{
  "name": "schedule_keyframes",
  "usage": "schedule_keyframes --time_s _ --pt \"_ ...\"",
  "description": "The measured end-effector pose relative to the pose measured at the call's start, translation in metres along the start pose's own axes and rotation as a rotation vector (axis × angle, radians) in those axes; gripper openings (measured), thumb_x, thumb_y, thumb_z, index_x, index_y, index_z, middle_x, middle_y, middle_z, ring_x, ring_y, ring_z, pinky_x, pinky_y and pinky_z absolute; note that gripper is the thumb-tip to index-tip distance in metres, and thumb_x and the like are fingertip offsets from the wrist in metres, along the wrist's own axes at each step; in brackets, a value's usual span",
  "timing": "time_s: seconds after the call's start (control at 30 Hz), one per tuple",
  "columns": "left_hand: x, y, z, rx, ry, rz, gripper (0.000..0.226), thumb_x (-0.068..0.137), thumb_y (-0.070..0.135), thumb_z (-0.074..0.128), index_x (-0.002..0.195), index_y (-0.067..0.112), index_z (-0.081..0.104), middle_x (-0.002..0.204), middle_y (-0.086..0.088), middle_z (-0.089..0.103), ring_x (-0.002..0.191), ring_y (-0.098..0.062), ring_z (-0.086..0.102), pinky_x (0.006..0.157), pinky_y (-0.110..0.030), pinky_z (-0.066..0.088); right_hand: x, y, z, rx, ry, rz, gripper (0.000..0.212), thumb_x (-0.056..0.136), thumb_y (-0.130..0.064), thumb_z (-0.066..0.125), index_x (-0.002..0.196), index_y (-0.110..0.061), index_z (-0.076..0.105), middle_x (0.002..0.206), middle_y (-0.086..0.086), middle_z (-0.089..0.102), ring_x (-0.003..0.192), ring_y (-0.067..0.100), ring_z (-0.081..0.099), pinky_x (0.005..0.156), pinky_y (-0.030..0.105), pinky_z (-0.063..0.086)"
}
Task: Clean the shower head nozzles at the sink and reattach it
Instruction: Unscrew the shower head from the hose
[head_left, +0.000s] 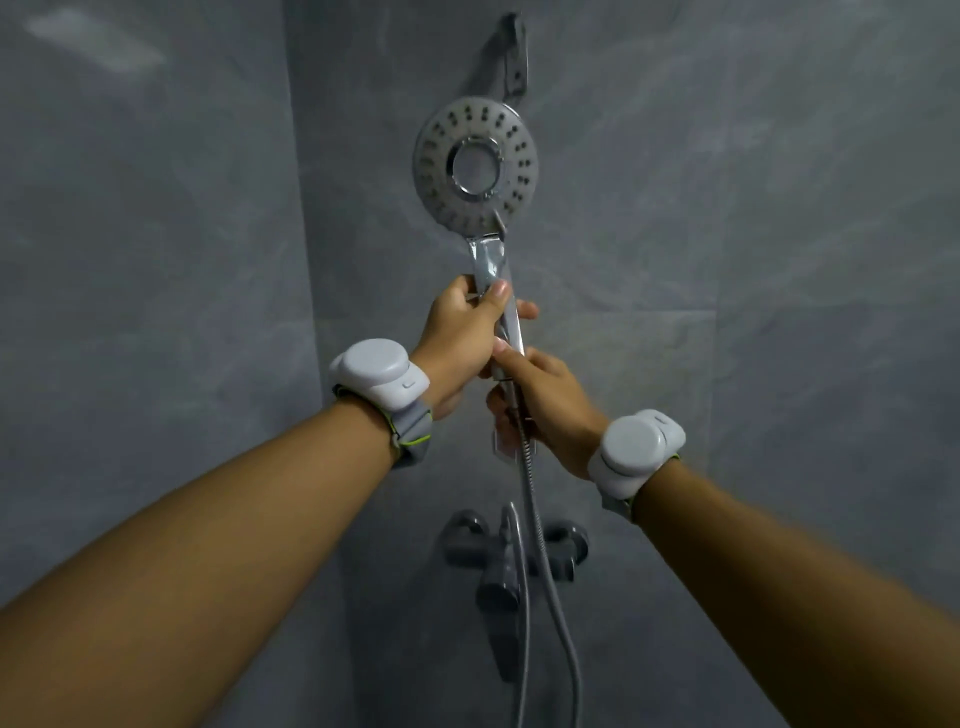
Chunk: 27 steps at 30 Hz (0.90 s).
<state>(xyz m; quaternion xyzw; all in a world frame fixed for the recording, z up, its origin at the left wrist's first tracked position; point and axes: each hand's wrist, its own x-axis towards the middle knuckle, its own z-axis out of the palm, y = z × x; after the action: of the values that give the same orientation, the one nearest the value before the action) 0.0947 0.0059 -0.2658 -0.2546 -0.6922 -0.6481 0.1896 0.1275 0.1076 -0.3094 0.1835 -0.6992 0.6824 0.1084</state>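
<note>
A chrome shower head (477, 167) with a round grey nozzle face points toward me, held up in front of the grey tiled wall. My left hand (462, 338) grips the upper part of its chrome handle. My right hand (540, 400) grips the handle's lower end, where the metal hose (535, 519) joins it. The hose hangs down from there in a loop. Above the head, a chrome wall bracket (514, 57) sticks out of the wall with nothing in it.
A dark mixer tap (511, 551) with a lever is fixed to the wall below my hands, and the hose runs in front of it. Grey marble-look tiles cover the walls; a corner line runs down at the left (301, 260).
</note>
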Motion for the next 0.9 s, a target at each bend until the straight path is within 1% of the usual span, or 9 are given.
schedule_keyframes --time_s 0.1,0.2,0.3,0.4,0.47,0.57,0.67,0.77,0.9 --pt "-0.036 -0.021 0.001 0.011 -0.006 -0.063 0.012 0.104 0.028 0.045 0.102 0.017 0.049 0.092 0.001 0.075 0.064 -0.020 0.069 0.051 -0.027 0.047 -0.025 0.032 -0.002 -0.048 -0.012 0.019 0.036 0.097 -0.045 0.050 0.093 -0.010 0.050 0.057 0.002 0.041 0.044 0.014 0.033 0.042 0.023 0.028" --pt "-0.066 -0.036 -0.006 0.170 0.015 -0.131 0.015 0.100 0.035 0.050 0.095 0.022 0.054 0.094 -0.006 0.074 0.080 -0.026 0.072 0.066 -0.042 0.058 -0.049 0.055 -0.001 -0.138 0.024 0.023 0.035 0.096 -0.044 0.053 0.087 -0.011 0.052 0.053 -0.003 0.043 0.039 0.010 0.036 0.037 0.020 0.031" --pt "-0.094 -0.044 -0.017 0.401 0.010 -0.180 0.025 0.098 0.043 0.052 0.084 0.022 0.056 0.082 -0.007 0.072 0.064 -0.026 0.069 0.058 -0.038 0.055 -0.071 0.072 0.006 -0.237 0.054 -0.001 0.032 0.095 -0.042 0.056 0.081 -0.013 0.054 0.054 -0.005 0.048 0.038 0.002 0.042 0.039 0.015 0.035" --pt "-0.119 -0.045 -0.032 0.597 -0.097 -0.240 0.041 0.097 0.050 0.048 0.071 0.020 0.058 0.063 -0.006 0.072 0.048 -0.023 0.064 0.052 -0.026 0.046 -0.087 0.086 0.011 -0.350 0.051 0.016 0.033 0.094 -0.046 0.056 0.077 -0.017 0.054 0.058 -0.004 0.052 0.039 -0.001 0.044 0.041 0.014 0.037" --pt "-0.135 -0.043 -0.042 0.741 -0.180 -0.266 0.049 0.097 0.051 0.048 0.066 0.014 0.059 0.056 -0.006 0.069 0.045 -0.023 0.063 0.049 -0.025 0.048 -0.097 0.096 0.014 -0.438 0.054 0.050 0.036 0.092 -0.049 0.056 0.075 -0.018 0.054 0.057 -0.005 0.054 0.036 -0.001 0.045 0.038 0.012 0.035" --pt "-0.155 -0.045 -0.049 0.949 -0.241 -0.093 0.036 0.093 0.039 0.058 0.071 0.010 0.061 0.061 -0.001 0.067 0.062 -0.025 0.066 0.065 -0.036 0.056 -0.109 0.108 0.017 -0.501 0.019 0.098 0.036 0.092 -0.049 0.057 0.073 -0.018 0.056 0.046 -0.011 0.056 0.038 -0.004 0.050 0.040 0.009 0.035" --pt "-0.174 -0.059 -0.056 0.922 -0.386 0.127 0.008 0.088 0.024 0.065 0.092 0.016 0.066 0.079 0.005 0.058 0.083 -0.021 0.057 0.080 -0.041 0.049 -0.115 0.124 0.024 -0.526 -0.032 0.125 0.042 0.094 -0.044 0.056 0.082 -0.004 0.062 0.053 -0.008 0.055 0.047 0.005 0.049 0.052 0.022 0.038" --pt "-0.187 -0.082 -0.063 1.133 -0.486 0.292 0.029 0.083 0.015 0.060 0.111 0.024 0.060 0.111 0.004 0.052 0.109 -0.022 0.044 0.096 -0.039 0.035 -0.123 0.133 0.030 -0.593 -0.047 0.132 0.043 0.094 -0.042 0.058 0.084 0.001 0.059 0.061 0.002 0.048 0.055 0.014 0.043 0.057 0.030 0.036" --pt "-0.193 -0.117 -0.067 1.292 -0.450 0.425 0.046 0.077 0.018 0.063 0.120 0.028 0.053 0.122 0.003 0.048 0.115 -0.025 0.041 0.098 -0.038 0.028 -0.135 0.150 0.038 -0.699 -0.071 0.186 0.043 0.094 -0.042 0.057 0.086 0.000 0.059 0.069 0.006 0.055 0.060 0.015 0.048 0.061 0.030 0.039"
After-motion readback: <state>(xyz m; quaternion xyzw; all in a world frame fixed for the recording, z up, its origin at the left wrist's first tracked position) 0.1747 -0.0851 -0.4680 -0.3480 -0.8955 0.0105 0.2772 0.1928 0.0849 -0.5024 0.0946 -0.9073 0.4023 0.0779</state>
